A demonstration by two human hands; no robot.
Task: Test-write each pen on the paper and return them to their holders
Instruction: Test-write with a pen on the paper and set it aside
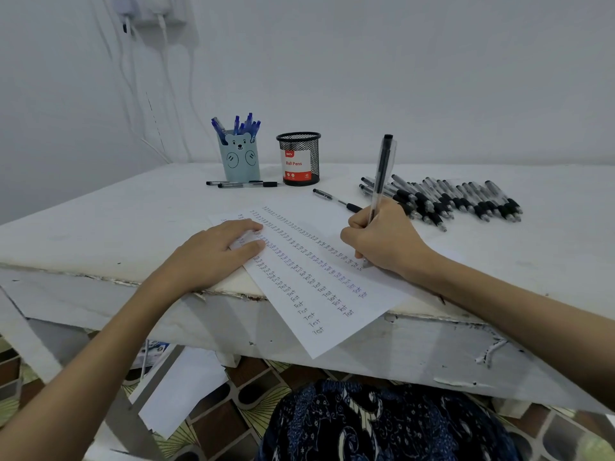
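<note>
A white paper [319, 314] with rows of small "Test" words lies slanted over the table's front edge. My right hand [382, 237] grips a clear black-capped pen [382, 174], its tip touching the paper near the right rows. My left hand [219, 247] rests flat on the paper's left part, fingers straight. Behind stand a light-blue bear holder [239, 161] with several blue pens and a black mesh holder [299, 159] with a red "Ball Pens" label. A pile of black pens [449, 201] lies at the right.
Two black pens [243, 184] lie in front of the bear holder and one black pen [336, 199] lies behind my right hand. The white table [100, 227] has a chipped front edge. Cables hang on the wall at the back left. Papers lie on the floor below.
</note>
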